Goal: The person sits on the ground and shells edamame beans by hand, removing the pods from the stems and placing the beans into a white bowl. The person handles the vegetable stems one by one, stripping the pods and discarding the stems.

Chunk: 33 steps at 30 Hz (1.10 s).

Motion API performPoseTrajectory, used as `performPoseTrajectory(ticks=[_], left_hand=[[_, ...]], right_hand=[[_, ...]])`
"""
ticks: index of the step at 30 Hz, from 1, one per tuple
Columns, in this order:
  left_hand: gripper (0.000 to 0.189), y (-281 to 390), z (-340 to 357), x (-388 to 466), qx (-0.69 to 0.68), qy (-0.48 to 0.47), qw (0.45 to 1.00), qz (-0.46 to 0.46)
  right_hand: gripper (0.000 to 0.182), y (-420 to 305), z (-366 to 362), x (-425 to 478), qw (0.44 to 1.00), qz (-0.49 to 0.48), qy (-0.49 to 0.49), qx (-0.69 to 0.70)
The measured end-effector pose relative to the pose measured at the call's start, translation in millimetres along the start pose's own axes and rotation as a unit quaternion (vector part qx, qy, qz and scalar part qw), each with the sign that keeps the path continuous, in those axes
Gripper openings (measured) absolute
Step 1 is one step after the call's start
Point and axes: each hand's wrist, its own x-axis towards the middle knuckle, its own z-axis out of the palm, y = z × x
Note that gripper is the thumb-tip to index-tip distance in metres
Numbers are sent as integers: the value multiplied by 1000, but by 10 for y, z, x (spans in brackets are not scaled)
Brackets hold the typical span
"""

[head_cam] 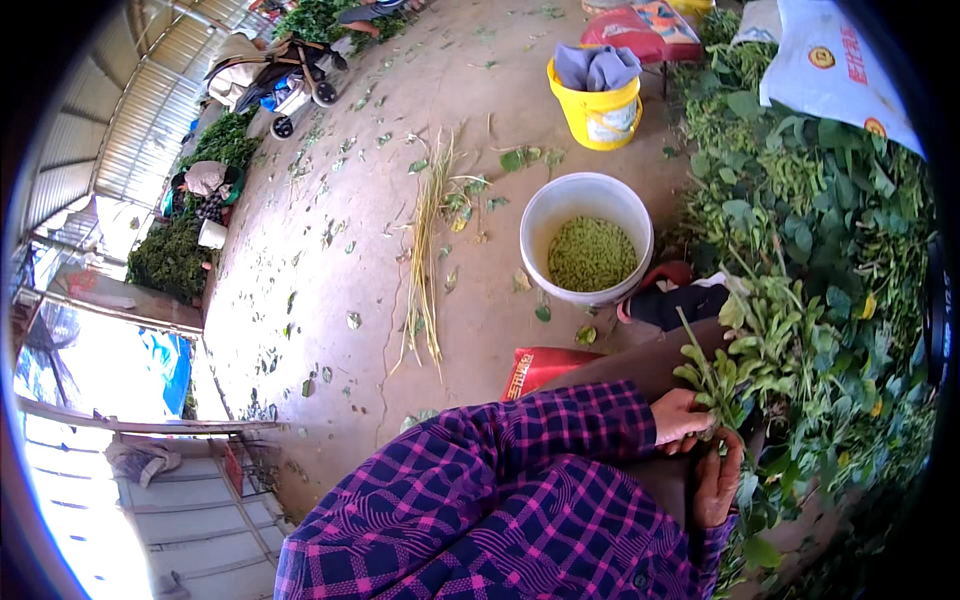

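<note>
My left hand [681, 420] grips a leafy bean plant sprig [712, 382] with green pods, its bare stem pointing up and to the left. Just below it, my right hand [718, 480] has bent fingers, with the tips touching the lower part of the sprig. Whether those fingertips pinch a pod is hidden. Both hands are over my lap, close against a large heap of bean plants [817, 300]. A white bucket [532, 240], partly filled with green bean pods [592, 255], stands on the floor beyond my leg.
Behind the white bucket is a yellow bucket [592, 124] holding grey cloth [596, 67], near a red padded seat [637, 34]. A red bag [547, 367] lies beside my leg. Dry stalks [427, 255] cross the floor. Another person [208, 180], a stroller [292, 75] and more plants are farther off.
</note>
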Motion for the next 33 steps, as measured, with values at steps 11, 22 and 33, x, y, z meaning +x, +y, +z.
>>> performPoseTrajectory(ticks=[11,22,33], left_hand=[[17,-8,142,74,-52,53,994,-86],[16,-17,183,23,-73,62,992,-76],[25,123,19,-123,-17,32,995,-90]], right_hand=[[26,67,-104,-117,999,1,-12,36],[27,-4,-45,-185,999,-35,-12,5],[26,-154,-78,-108,976,77,10,202]])
